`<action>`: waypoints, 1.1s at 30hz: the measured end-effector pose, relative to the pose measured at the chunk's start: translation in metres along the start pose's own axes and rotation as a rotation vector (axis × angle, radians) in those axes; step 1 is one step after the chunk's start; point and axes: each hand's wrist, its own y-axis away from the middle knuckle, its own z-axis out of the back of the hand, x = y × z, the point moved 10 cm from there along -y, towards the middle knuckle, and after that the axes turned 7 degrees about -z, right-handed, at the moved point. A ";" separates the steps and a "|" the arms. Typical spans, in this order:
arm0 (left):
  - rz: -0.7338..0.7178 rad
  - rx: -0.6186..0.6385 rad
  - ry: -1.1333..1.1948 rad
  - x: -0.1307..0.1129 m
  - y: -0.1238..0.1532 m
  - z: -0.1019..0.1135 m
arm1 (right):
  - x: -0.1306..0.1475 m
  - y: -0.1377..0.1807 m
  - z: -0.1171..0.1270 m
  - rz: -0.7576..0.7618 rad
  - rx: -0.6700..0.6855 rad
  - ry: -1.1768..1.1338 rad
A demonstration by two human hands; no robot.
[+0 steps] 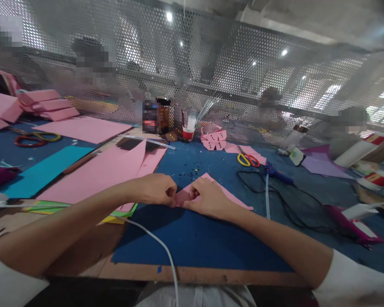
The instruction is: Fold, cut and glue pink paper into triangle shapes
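Observation:
A folded pink sheet of paper (183,196) lies on the blue work mat (192,243), with a pointed top and a long sloping right edge. At the paper's lower left corner, my left hand (160,189) is closed, its curled fingers pinching that end. My right hand (209,199) rests over the middle of the paper, fingers bent and thumb pressed close to the left hand. Both hands nearly meet at the lower edge, and the right hand hides part of the sheet. Small dark bits (192,171) are scattered just beyond the paper.
Larger pink sheets (99,172) and a teal sheet (51,170) lie to the left. Scissors (248,159), a blue glue gun (278,174) and its black cord are at right. A white cable (160,243) crosses the front edge. Behind stand a paper cup (188,133) and a pink paper basket (213,138).

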 end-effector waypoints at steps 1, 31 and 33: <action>0.001 -0.002 -0.003 0.000 0.000 0.000 | 0.001 -0.001 -0.001 -0.003 -0.003 0.014; -0.055 0.085 0.002 0.006 0.006 0.001 | 0.015 -0.009 -0.008 -0.070 -0.045 0.102; -0.051 0.080 -0.017 0.007 0.006 0.002 | 0.018 -0.011 -0.008 -0.065 -0.044 0.092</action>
